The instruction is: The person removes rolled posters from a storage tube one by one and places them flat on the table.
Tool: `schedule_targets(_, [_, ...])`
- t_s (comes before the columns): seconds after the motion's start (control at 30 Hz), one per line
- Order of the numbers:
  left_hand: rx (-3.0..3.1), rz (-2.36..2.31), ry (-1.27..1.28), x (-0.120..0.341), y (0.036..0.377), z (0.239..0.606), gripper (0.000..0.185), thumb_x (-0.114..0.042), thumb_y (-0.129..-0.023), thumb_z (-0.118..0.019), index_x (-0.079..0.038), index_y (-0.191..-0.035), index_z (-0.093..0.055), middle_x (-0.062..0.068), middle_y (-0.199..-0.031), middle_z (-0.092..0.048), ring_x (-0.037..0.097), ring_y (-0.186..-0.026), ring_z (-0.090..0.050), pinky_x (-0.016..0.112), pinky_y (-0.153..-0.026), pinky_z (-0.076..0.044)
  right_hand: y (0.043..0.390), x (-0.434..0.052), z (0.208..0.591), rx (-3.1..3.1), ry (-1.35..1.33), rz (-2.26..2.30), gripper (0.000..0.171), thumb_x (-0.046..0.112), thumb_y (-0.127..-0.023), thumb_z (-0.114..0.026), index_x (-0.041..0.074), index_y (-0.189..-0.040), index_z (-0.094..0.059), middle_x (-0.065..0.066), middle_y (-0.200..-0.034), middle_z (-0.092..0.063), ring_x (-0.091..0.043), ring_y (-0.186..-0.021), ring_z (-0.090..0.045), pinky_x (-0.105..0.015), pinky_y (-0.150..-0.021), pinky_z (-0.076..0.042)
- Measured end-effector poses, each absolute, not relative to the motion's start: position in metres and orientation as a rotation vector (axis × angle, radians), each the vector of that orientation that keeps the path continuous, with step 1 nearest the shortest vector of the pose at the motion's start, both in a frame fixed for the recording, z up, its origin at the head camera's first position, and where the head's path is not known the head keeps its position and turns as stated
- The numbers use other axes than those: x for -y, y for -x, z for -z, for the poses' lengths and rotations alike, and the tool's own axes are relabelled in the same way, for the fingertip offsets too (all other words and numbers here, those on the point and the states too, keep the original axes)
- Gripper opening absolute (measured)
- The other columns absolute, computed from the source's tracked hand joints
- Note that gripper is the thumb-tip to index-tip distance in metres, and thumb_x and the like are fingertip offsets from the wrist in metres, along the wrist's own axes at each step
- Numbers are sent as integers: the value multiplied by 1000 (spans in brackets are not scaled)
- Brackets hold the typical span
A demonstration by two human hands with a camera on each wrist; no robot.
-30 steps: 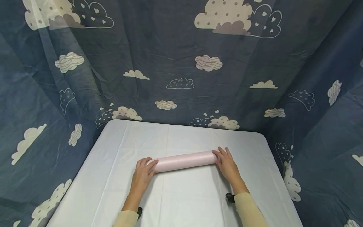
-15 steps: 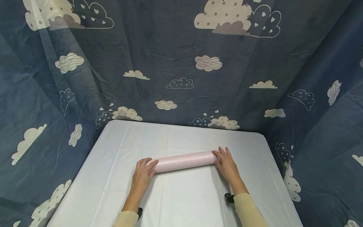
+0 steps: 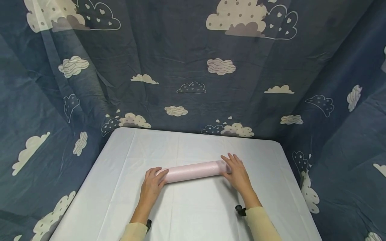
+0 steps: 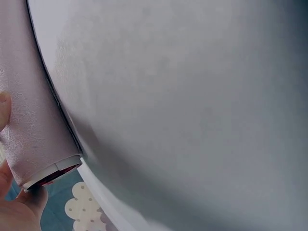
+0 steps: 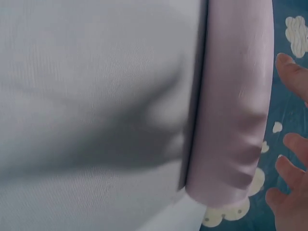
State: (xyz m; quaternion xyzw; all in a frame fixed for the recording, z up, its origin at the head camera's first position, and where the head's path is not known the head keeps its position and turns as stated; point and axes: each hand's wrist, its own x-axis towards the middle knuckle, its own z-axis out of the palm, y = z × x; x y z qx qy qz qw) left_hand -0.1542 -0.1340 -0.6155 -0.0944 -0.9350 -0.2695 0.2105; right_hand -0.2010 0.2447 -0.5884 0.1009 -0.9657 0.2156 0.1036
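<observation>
Left hand [image 3: 151,184] grips pink roll [image 3: 193,171]; right hand [image 3: 236,170] fingers spread.

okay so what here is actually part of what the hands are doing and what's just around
In use: pink roll, left hand holding its left end, right hand resting on its right end, white table cover it lies on.

Just around: dark blue cloud-print cloth hung behind and beside the table.
</observation>
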Motion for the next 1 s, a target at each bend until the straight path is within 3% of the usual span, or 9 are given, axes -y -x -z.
schedule_targets(0.33, [2592,704,314,126,165,612,46,-15,-81,-91,-20,-125,-79,14,-131,-70,38,-126,-59,50,-104,-56,197,-225,584,2844,-326,-691,76,33,-86,-90,23,-154,-56,-18,-167,-45,-45,-156,-37,-66,-128,-28])
schedule_targets(1.0, [2550,689,397,98,185,617,45,-14,-79,-91,-19,-122,-80,14,-127,-71,37,-120,-61,50,-98,-59,195,-197,579,2804,-383,-691,74,32,-84,-91,22,-150,-60,-18,-162,-51,-45,-153,-43,-68,-125,-33])
